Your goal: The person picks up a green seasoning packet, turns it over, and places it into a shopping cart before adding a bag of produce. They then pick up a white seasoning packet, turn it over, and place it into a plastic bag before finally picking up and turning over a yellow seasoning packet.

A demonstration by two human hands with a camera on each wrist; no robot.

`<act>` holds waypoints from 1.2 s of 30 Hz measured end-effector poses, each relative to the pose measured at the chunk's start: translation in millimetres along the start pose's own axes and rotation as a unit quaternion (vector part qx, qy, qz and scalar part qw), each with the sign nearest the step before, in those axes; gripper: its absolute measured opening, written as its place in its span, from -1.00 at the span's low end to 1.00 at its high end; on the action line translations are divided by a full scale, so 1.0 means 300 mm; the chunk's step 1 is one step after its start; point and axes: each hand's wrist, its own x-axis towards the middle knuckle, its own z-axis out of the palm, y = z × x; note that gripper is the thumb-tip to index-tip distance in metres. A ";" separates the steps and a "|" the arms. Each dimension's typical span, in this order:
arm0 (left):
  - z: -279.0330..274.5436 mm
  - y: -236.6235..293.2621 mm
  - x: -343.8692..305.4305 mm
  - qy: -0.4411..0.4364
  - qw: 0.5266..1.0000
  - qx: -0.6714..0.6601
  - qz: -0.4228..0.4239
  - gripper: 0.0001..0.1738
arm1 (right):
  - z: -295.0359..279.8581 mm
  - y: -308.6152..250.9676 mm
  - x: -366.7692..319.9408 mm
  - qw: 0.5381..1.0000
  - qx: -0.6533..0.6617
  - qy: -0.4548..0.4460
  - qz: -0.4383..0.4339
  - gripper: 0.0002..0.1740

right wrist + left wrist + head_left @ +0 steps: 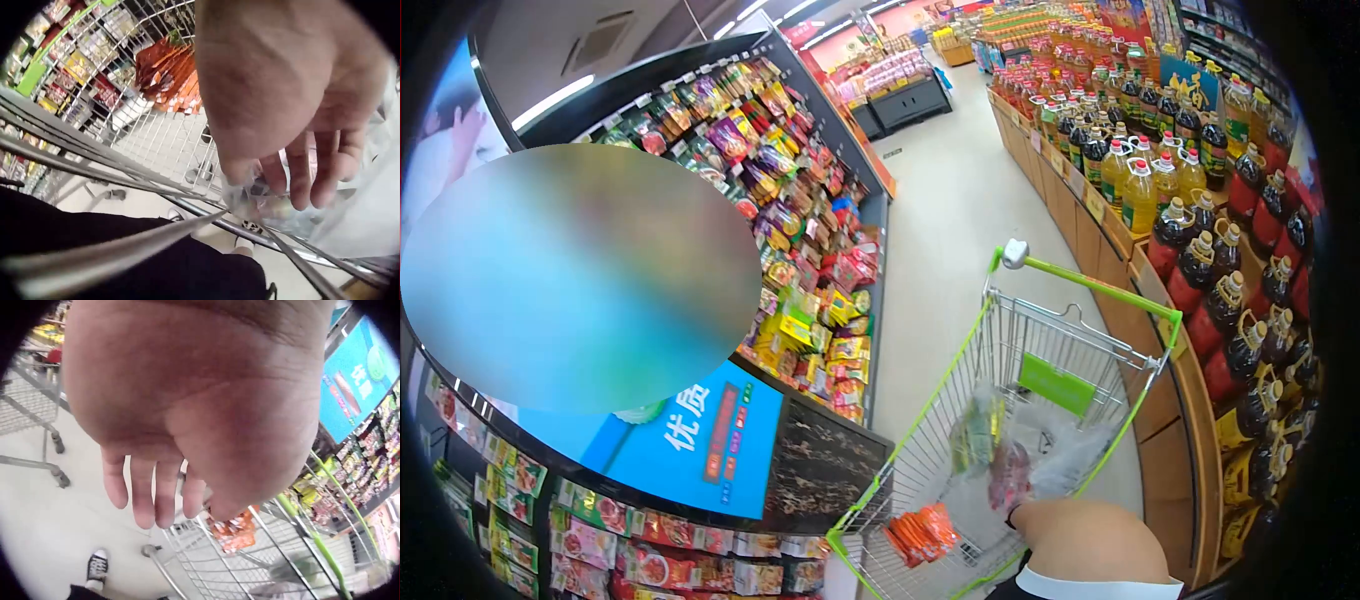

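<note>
In the left wrist view my left hand [194,419] hangs with relaxed, nearly straight fingers and holds nothing; the head view does not show it. My right hand [294,94] is low inside the shopping cart [945,385], its fingers relaxed over a clear plastic bag [350,219] and touching it. From the head camera, my forearm [1090,540] hides most of that hand. Beside it lie a bag with reddish contents [1009,475], a bag with green contents [975,440] and a pale clear bag [1070,450]. Orange packets [921,535] rest at the cart's near left.
Packaged food fills a sloped shelf [785,210] on the left, with a blue display panel [700,440] nearer. Along the right, large oil bottles [1140,195] stand on a wooden stand [1070,200]. Pale floor [930,190] runs between them. Another cart [28,409] stands nearby.
</note>
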 end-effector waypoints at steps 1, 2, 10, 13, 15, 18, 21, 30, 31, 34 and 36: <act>-0.005 -0.012 -0.005 0.000 1.000 0.004 -0.005 -0.51 | -0.011 -0.007 -0.005 1.000 -0.001 0.007 0.002 -0.65; -0.013 -0.030 -0.014 0.001 1.000 0.008 -0.012 -0.50 | -0.010 -0.013 -0.013 1.000 0.003 0.007 0.002 -0.65; -0.053 -0.276 -0.192 0.015 0.997 0.046 -0.067 -0.41 | -0.015 -0.047 0.125 0.996 -0.022 0.075 -0.054 -0.67; -0.051 -0.453 -0.318 0.032 0.994 0.079 -0.061 -0.37 | -0.012 0.066 0.279 0.962 -0.083 0.148 -0.213 -0.68; -0.032 -0.594 -0.365 0.056 0.991 0.118 -0.018 -0.35 | -0.032 0.063 0.267 0.941 -0.036 0.151 -0.300 -0.67; -0.027 -0.530 -0.262 0.168 0.985 -0.030 -0.010 -0.68 | -0.263 -0.027 -0.057 0.922 0.160 0.134 -0.325 -0.66; -0.122 -0.250 -0.247 0.220 0.961 -0.147 0.076 -0.78 | -0.357 -0.142 -0.202 0.869 0.324 0.166 -0.336 -0.64; -0.423 0.463 -0.295 0.239 0.935 0.015 0.263 -0.54 | -0.694 -0.594 -0.602 0.807 0.216 0.287 -0.469 -0.71; -0.436 0.499 -0.280 0.243 0.929 0.025 0.278 -0.57 | -0.710 -0.625 -0.610 0.794 0.233 0.283 -0.485 -0.71; -0.424 0.512 -0.192 0.243 0.918 0.005 0.314 -0.72 | -0.729 -0.686 -0.631 0.767 0.275 0.268 -0.514 -0.71; -0.414 0.514 -0.171 0.245 0.908 0.001 0.339 -0.82 | -0.734 -0.696 -0.646 0.765 0.293 0.261 -0.511 -0.71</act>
